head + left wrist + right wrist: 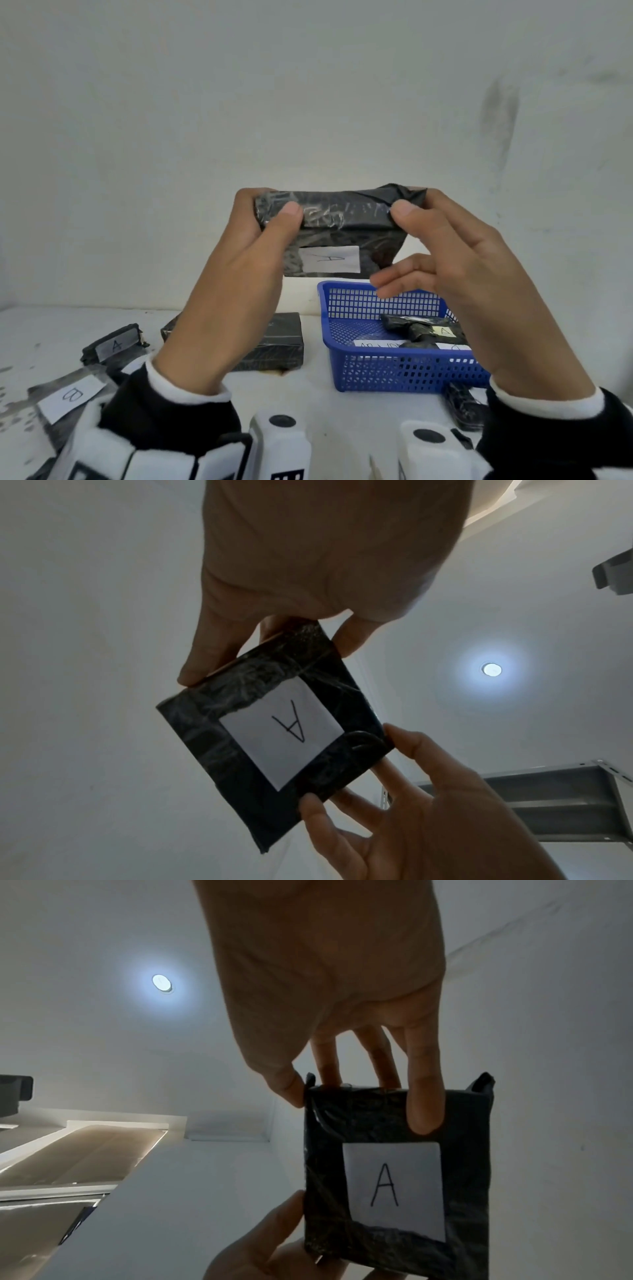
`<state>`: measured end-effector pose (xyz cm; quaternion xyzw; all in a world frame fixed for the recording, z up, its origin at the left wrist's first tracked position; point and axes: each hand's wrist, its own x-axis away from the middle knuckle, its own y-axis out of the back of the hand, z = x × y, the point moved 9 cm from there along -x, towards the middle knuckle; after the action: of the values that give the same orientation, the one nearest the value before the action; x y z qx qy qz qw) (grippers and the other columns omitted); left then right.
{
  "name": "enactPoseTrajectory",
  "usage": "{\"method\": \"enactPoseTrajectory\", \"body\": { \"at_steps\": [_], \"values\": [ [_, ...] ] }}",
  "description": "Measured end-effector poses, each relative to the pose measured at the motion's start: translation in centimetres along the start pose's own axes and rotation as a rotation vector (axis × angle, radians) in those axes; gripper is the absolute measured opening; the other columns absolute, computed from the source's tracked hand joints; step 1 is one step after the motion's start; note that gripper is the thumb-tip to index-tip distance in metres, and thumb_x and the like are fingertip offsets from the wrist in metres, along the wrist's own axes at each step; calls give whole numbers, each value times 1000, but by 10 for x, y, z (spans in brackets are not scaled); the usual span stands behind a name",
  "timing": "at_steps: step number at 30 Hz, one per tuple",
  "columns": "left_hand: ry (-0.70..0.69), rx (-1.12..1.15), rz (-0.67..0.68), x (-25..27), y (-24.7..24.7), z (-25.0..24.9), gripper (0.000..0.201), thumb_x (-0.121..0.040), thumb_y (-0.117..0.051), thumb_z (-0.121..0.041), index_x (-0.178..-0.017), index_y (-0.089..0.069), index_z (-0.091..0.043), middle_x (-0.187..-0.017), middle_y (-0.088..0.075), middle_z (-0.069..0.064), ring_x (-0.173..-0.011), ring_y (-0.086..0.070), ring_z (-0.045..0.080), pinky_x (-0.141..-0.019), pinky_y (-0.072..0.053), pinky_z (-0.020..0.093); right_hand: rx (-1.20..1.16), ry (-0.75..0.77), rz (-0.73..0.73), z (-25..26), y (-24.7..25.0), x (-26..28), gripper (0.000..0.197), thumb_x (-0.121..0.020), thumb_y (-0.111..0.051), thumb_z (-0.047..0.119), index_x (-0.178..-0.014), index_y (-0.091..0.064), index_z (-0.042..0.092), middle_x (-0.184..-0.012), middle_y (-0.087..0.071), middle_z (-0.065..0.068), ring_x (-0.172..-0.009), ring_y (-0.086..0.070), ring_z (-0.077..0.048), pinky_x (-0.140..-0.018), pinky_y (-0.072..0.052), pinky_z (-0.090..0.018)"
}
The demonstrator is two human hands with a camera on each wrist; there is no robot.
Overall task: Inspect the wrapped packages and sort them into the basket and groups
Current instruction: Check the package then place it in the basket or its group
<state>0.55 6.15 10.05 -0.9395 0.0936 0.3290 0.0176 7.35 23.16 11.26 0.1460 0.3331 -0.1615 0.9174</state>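
I hold a black wrapped package (342,219) up at chest height over the table, its white label (330,259) marked "A". My left hand (267,207) grips its left end, thumb in front and fingers behind. My right hand (412,202) pinches the top right corner between thumb and forefinger, and its other fingers (400,277) hang loose below. In the left wrist view the package (274,737) sits between left hand (274,653) and right hand (359,777). In the right wrist view the package (394,1177) shows the "A" upright.
A blue basket (394,373) stands on the white table (308,394) at right, with black packages (421,329) labelled "A" inside. Left of it lie a plain black package (281,342), one marked "A" (113,346) and one marked "B" (68,394). Another package (462,407) lies before the basket.
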Motion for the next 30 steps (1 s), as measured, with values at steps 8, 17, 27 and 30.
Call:
{"method": "enactPoseTrajectory", "body": {
  "at_steps": [8,17,27,30],
  "values": [
    [-26,-1,-3,6,-4,-7,39,-74,-59,-56,-101,-53,-30,-91,-71,-14,-92,-67,8,-96,-50,42,72,46,34,4,-6,1,39,-66,-67,58,-96,-68,33,-99,-72,4,-64,-73,-25,-70,-61,-41],
    [1,-95,35,5,-7,-2,49,-74,-59,-74,-104,-48,-38,-87,-61,-17,-73,-56,-1,-78,-44,28,69,55,-31,3,-2,1,31,-67,-64,57,-88,-65,35,-90,-70,9,-62,-72,-22,-67,-61,-38],
    [147,90,63,2,-9,9,49,-76,-74,-36,-118,-53,-26,-92,-76,4,-69,-70,18,-83,-52,42,32,63,-111,6,6,4,27,-85,-71,31,-110,-69,40,-96,-73,5,-69,-66,-11,-68,-54,-21],
    [138,86,80,2,-7,8,75,-63,-68,-38,-134,-43,-31,-97,-77,-2,-80,-74,18,-101,-45,48,0,0,-76,-5,7,-1,61,-76,-77,36,-132,-55,48,-133,-60,11,-94,-65,15,-89,-47,-19]
  ]
}}
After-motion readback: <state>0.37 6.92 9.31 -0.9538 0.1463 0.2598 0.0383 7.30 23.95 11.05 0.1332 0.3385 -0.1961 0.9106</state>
